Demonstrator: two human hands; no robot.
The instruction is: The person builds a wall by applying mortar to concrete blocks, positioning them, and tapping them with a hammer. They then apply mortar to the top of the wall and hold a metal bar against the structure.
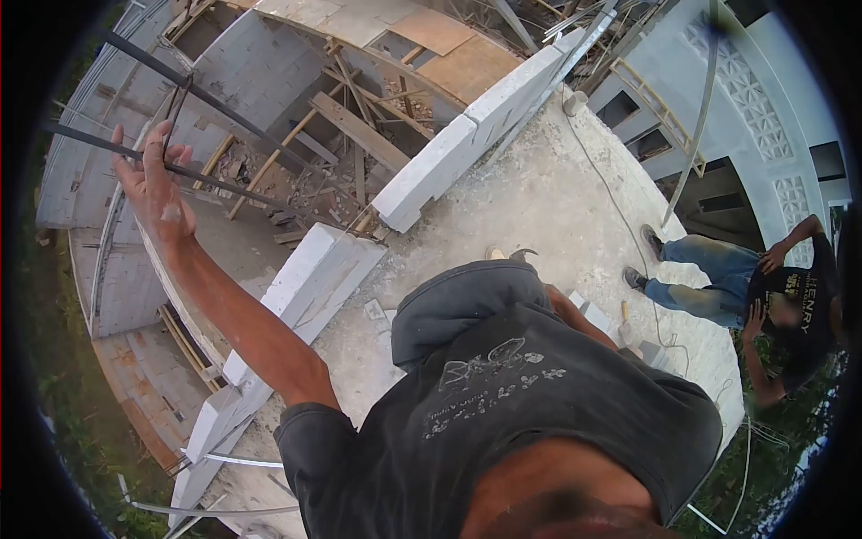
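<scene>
My left hand (160, 190) reaches out at the far left, at the end of a raised arm. Its fingers are bent around a dark reinforcing bar (220, 184), with some fingertips showing above it. A second, thicker-looking reinforcing bar (211, 106) runs roughly alongside, and a thin bent steel tie (177, 112) hangs close to the fingers. Of my right arm only the forearm (579, 316) shows; my shirt hides the right hand (549, 292) almost wholly. Just past the shirt's hem a curved metal claw, like a hammer's (523, 254), sticks out. Whether my right hand holds it cannot be seen.
A white block wall (426, 175) with a gap edges the rough concrete slab (512, 198). Beyond it lies a drop to timber props (359, 130) and rubble. A co-worker (736, 287) stands at right. A cable (611, 193) crosses the slab; block pieces (597, 316) lie near me.
</scene>
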